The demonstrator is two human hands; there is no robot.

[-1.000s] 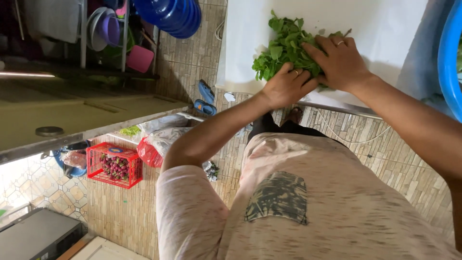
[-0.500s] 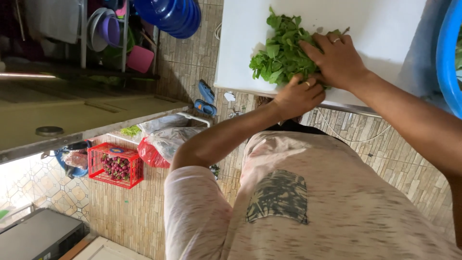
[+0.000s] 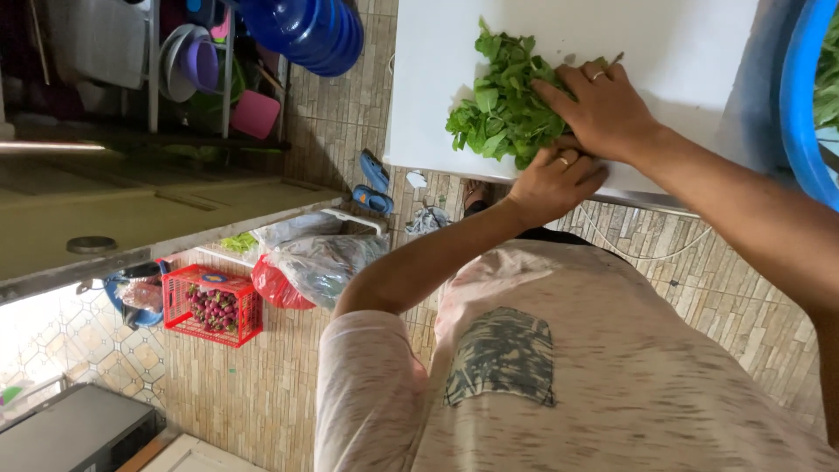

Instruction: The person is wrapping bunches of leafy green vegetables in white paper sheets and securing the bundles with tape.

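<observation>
A bunch of leafy greens (image 3: 498, 109) lies on a white tabletop (image 3: 682, 44) near its front edge. My right hand (image 3: 603, 109), with a ring on one finger, lies over the right part of the bunch and holds it down. My left hand (image 3: 555, 179), also ringed, is curled at the near edge of the bunch where the stems are, just below my right hand and touching it. The stems are hidden under both hands.
A blue basin (image 3: 800, 105) with more greens sits at the right of the table. On the tiled floor are blue sandals (image 3: 374, 179), plastic bags (image 3: 323, 262) and a red crate (image 3: 210, 301) of small reddish produce. A counter (image 3: 157, 210) and stacked blue tubs (image 3: 306, 26) stand on the left.
My left hand has slid right along the bunch's near edge, closer under my right hand. The greens are gathered a little more to the left. My right hand has hardly moved.
</observation>
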